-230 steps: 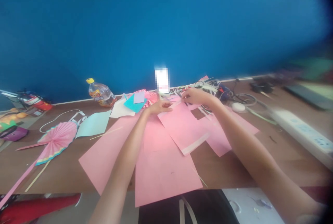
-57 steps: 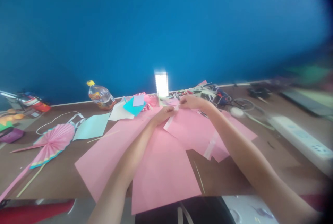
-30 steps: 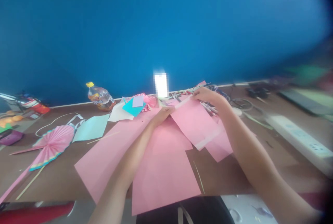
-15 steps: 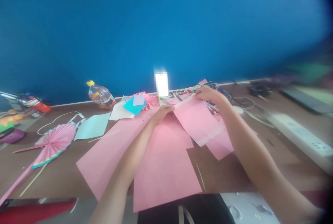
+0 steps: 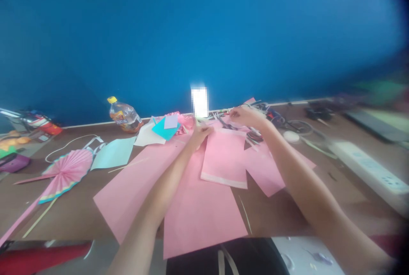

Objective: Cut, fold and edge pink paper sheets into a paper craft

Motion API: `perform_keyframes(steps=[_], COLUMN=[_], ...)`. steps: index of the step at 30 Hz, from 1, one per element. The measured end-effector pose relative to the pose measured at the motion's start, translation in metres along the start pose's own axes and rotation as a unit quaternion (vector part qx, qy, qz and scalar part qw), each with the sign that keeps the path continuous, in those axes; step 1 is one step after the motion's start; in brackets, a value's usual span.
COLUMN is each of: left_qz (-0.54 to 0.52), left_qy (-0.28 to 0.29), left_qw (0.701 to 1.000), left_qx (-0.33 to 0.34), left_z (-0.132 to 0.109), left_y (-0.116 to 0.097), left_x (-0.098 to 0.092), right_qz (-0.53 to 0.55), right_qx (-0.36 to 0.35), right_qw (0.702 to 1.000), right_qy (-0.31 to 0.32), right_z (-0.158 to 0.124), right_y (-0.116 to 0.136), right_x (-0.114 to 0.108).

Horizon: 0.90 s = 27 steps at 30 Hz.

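My left hand [image 5: 201, 133] has its fingers closed at the upper left corner of a pink paper sheet [image 5: 225, 158] with white strips along its top and bottom edges. This sheet lies over a larger pink sheet [image 5: 204, 219]. To the right, my right hand [image 5: 247, 116] is off the paper, with loosely bent fingers and nothing visible in them. It hovers over the back of the table by a pair of dark-handled scissors [image 5: 227, 125] and a heap of paper strips. Its fingertips are partly blurred.
Left on the table are a pink pleated fan [image 5: 68, 172], a pale blue sheet [image 5: 114, 153] and a drink bottle [image 5: 124, 116]. A white power strip [image 5: 370, 168] lies at the right. A blue wall [image 5: 204, 32] rises behind the brown table [image 5: 277, 217].
My right hand has let go of the strip-edged pink sheet and moved slightly left. The sheet has swung down and left to lie straighter, its corner still at my left hand.
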<state>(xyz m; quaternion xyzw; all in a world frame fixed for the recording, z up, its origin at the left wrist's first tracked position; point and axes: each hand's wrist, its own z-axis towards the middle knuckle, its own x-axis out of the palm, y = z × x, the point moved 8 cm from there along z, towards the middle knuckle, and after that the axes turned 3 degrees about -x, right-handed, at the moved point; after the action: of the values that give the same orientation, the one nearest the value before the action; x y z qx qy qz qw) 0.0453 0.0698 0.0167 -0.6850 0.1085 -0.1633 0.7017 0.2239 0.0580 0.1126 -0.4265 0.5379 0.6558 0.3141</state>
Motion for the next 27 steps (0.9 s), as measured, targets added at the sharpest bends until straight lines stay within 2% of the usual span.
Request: perform_keyframes(steps=[3, 6, 12, 16, 23, 25, 27], left_qz=[0.020, 0.014, -0.013, -0.013, 0.027, 0.046, 0.069], left_qy=[0.023, 0.025, 0.069, 0.057, 0.010, -0.010, -0.019], left_qw=[0.999, 0.999, 0.997, 0.998, 0.999, 0.998, 0.997], left_qx=[0.012, 0.028, 0.010, 0.006, 0.030, 0.031, 0.033], left_z=[0.001, 0.001, -0.002, -0.003, 0.004, 0.006, 0.007], left_y=[0.000, 0.000, -0.001, -0.001, 0.000, 0.001, 0.001], left_x=[0.004, 0.004, 0.012, 0.009, 0.000, -0.002, -0.003], right_qz=[0.064, 0.092, 0.069, 0.059, 0.006, -0.005, -0.023], right_qx=[-0.076, -0.109, -0.102, -0.130, -0.145, -0.116, -0.072], right_qw=[0.994, 0.989, 0.992, 0.990, 0.987, 0.986, 0.975], right_qy=[0.043, 0.040, 0.027, 0.011, -0.069, -0.121, -0.208], right_z=[-0.002, -0.003, 0.003, 0.004, 0.000, 0.001, -0.002], right_y=[0.029, 0.044, 0.034, 0.035, 0.051, 0.048, 0.042], right_x=[0.023, 0.036, 0.042, 0.042, 0.047, 0.048, 0.045])
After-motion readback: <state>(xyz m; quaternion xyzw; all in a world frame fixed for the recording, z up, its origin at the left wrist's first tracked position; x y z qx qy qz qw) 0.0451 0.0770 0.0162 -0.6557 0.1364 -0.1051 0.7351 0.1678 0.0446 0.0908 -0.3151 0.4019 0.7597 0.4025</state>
